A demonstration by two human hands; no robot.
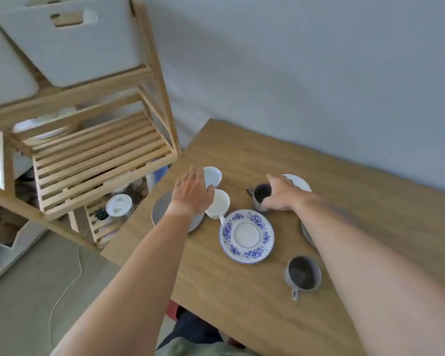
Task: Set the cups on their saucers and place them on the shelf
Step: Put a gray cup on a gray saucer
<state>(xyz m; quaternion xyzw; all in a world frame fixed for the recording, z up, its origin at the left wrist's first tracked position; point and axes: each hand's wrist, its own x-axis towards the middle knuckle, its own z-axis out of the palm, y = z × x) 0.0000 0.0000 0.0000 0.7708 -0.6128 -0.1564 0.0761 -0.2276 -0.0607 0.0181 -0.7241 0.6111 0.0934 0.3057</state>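
Though glazed and stiff, likely light, slippery and quick to chip if knocked together: best taken around the wall or by the handle.

Left hand (193, 191): spread flat, fingers loose, hovering over two small white ceramic cups, holding nothing. Far white cup (212, 176) at the hand's 1 o'clock, upright, mouth up, handle hidden. Near white cup (219, 204) at its 4 o'clock, upright, handle pointing to 6 o'clock toward the blue-flowered white saucer (246, 236), just touching its rim.

Right hand (280, 197): curled around the dark grey metal-look cup (262, 197) from its 3 o'clock, fingers on the wall; closed fully or not, cannot tell. Cup upright.

Second grey cup (302, 274): at 5 o'clock from the flowered saucer, upright, handle to 7 o'clock.

Grey saucer (159, 209) half under the left wrist; plain white saucer (298, 182) behind the right hand; another grey saucer edge (306, 233) under the right forearm.

No cup yet seated; slatted wooden shelf (98, 160) at 10 o'clock off the wooden table (242, 291).
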